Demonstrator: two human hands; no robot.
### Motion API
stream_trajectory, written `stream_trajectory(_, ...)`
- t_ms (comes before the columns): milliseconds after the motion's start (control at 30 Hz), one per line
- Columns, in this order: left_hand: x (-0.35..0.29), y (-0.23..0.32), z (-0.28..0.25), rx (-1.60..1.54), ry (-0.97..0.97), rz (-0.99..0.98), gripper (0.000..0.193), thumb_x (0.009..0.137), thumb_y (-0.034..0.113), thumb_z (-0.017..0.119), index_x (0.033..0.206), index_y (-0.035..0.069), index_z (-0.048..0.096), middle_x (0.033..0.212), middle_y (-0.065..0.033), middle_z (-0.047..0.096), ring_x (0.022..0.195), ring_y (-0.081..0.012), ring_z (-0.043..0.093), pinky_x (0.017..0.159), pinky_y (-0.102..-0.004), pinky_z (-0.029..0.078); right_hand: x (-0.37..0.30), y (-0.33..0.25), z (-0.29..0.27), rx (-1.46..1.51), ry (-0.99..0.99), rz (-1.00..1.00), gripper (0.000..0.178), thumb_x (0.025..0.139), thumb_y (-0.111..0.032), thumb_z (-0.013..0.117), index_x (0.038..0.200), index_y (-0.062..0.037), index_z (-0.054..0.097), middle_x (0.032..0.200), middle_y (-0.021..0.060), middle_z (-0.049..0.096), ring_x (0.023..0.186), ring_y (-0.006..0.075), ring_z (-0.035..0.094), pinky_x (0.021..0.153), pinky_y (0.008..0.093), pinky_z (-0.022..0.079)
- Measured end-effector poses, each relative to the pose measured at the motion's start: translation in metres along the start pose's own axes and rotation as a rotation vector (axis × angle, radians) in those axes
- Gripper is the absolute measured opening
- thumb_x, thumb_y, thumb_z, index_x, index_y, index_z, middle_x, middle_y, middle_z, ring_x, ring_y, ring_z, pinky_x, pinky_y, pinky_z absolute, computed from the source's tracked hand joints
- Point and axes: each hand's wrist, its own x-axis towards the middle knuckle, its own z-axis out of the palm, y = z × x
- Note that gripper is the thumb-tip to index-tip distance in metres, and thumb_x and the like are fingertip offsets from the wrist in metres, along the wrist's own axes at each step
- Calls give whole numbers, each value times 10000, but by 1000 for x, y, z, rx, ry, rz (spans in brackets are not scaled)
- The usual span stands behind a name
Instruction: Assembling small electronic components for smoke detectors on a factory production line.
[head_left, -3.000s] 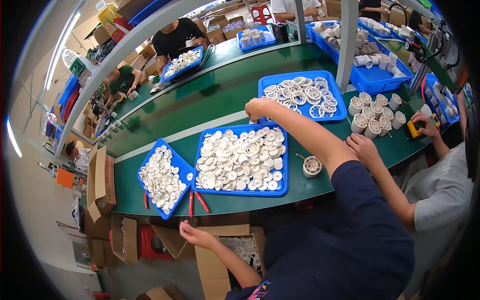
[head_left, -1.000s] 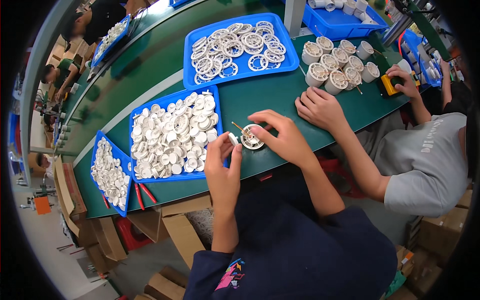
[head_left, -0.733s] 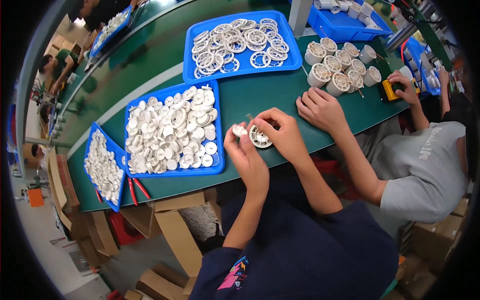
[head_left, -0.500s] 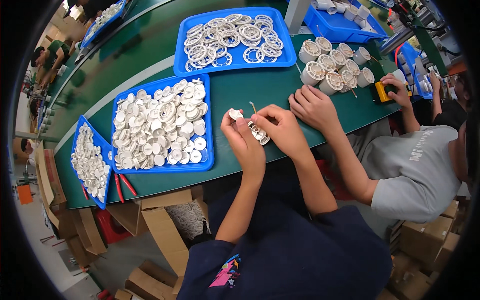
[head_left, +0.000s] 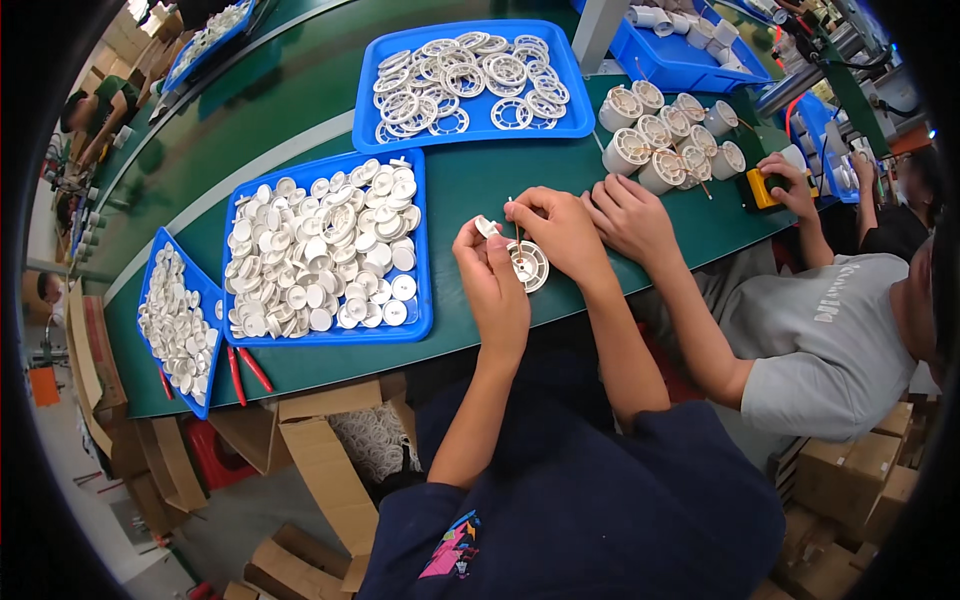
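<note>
My left hand [head_left: 492, 285] is closed, holding a small white round cap [head_left: 486, 226] tilted between thumb and fingers. With its fingertips pinched, my right hand [head_left: 562, 232] grips a thin orange-brown cord [head_left: 519, 238] near its pale upper end. The cord runs down to the middle of a white spoked disc [head_left: 530, 268], which sits just below the fingers of both hands. Whether the cord passes through the cap cannot be made out. Left of my hands, a blue tray [head_left: 424, 290] holds a heap of similar white caps [head_left: 330, 245].
A blue tray [head_left: 365, 125] of white rings stands farther back. White cylinders [head_left: 626, 150] with cords cluster at right. Beside me, a co-worker's hand [head_left: 635, 215] rests near them; another holds a yellow-black object [head_left: 762, 188]. Red-handled pliers [head_left: 237, 376] lie at the table's left edge.
My right fingers have moved up to the cord's end, which stood free above them before. The cap has tilted, and more of the spoked disc shows.
</note>
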Motion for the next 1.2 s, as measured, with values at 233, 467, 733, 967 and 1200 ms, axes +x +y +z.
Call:
stream_trajectory(233, -7, 51, -36, 569, -182, 353, 330, 939, 59, 743, 1248, -16, 651, 1162, -137, 647, 976, -238, 643, 904, -361, 524, -14, 17, 9, 159, 185, -6, 355, 1043, -296, 689, 958, 43, 752, 802, 87, 726, 678, 111, 634, 608, 295, 479)
stream_trajectory(467, -3, 56, -42, 662, -361, 290, 378, 885, 61, 792, 1244, 11, 688, 1213, -161, 584, 1053, -300, 597, 915, -399, 512, -17, 12, 2, 359, 224, 31, 261, 1088, -227, 627, 1103, 16, 723, 947, 33, 707, 754, 75, 627, 646, 222, 501)
stream_trajectory(733, -6, 50, -46, 527, -350, 217, 593, 872, 86, 832, 1410, 3, 598, 1348, -189, 602, 1233, -320, 617, 1034, -405, 510, 50, -28, -6, -202, 294, -485, 114, 939, -76, 685, 1002, -55, 777, 975, 165, 703, 860, 341, 709, 757, 424, 576)
stream_trajectory(967, -16, 15, -37, 461, -322, 318, 647, 900, 122, 828, 1464, -3, 539, 1344, -233, 619, 1229, -402, 624, 1047, -448, 504, 152, -9, 26, -678, -85, -407, 288, 992, -323, 630, 1056, -93, 791, 1138, 258, 660, 1062, 449, 670, 952, 537, 555)
stream_trajectory(1200, -18, 18, -37, 433, -305, 327, 574, 957, 137, 762, 1471, -7, 552, 1341, -228, 637, 1224, -367, 645, 1036, -434, 513, 137, -29, -9, -599, -178, -533, 244, 936, -304, 752, 979, -65, 723, 1116, 202, 626, 1060, 377, 671, 896, 456, 559)
